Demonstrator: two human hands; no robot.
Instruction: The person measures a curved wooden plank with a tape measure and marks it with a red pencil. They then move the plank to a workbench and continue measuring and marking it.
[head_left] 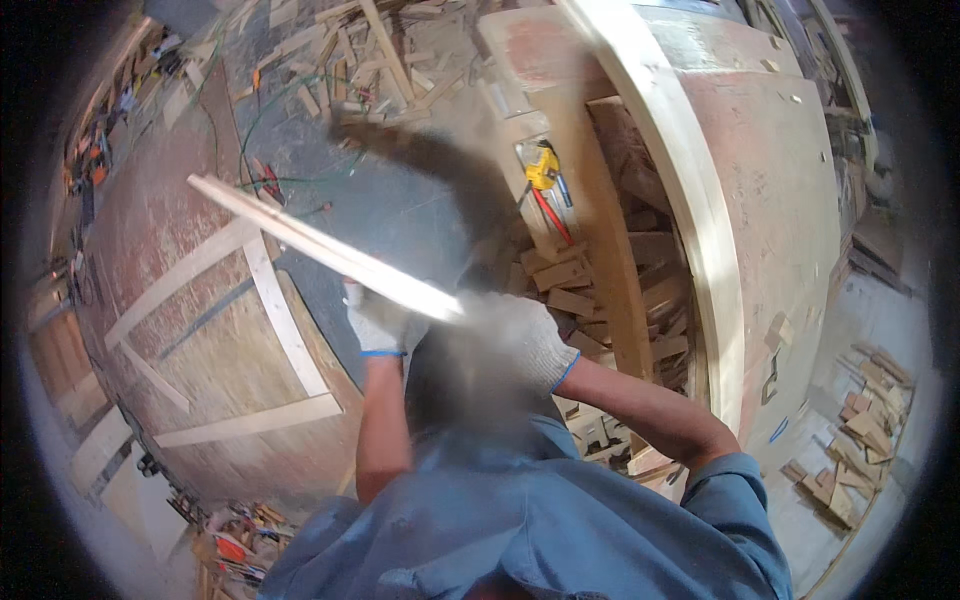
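A long, pale wooden strip (330, 248) slants from the upper left down to the middle, in front of my body. My left hand (382, 328), in a white knit glove with a blue cuff, is closed around the strip's lower part, which covers some of its fingers. My right hand (538, 338), in the same kind of glove, is at the strip's near end. A grey blur hides its fingers there, so its grip does not show.
On the right, a long light beam (690, 160) runs beside a wide wooden panel (775, 170). A yellow tape measure (543, 168) lies on a board above offcuts (567, 275). Nailed strips (285, 320) lie on the left panel (240, 365). Scrap wood (390, 60) and a green cable (245, 150) litter the far floor.
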